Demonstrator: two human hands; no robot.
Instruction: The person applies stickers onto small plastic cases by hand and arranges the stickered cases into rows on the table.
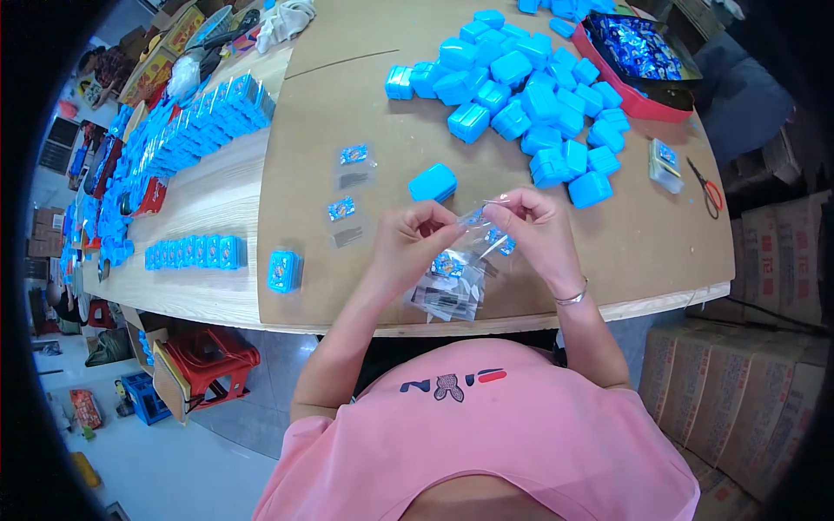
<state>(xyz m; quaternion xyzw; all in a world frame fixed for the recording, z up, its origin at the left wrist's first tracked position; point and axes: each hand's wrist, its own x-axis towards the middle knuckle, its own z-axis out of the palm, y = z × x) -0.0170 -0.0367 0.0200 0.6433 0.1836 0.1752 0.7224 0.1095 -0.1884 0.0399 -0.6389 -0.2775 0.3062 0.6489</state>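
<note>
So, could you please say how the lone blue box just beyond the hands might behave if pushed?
The blue box would probably slide rather than roll, given its flat sides. Its even, boxy shape suggests stiff plastic, and its shiny surface may feel slippery.

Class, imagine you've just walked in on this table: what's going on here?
A person pinches a clear plastic bag between the left hand and right hand. More bags lie below the hands, near the table edge. One blue case sits apart just beyond the left hand, and a large heap of blue cases lies farther back.
</note>
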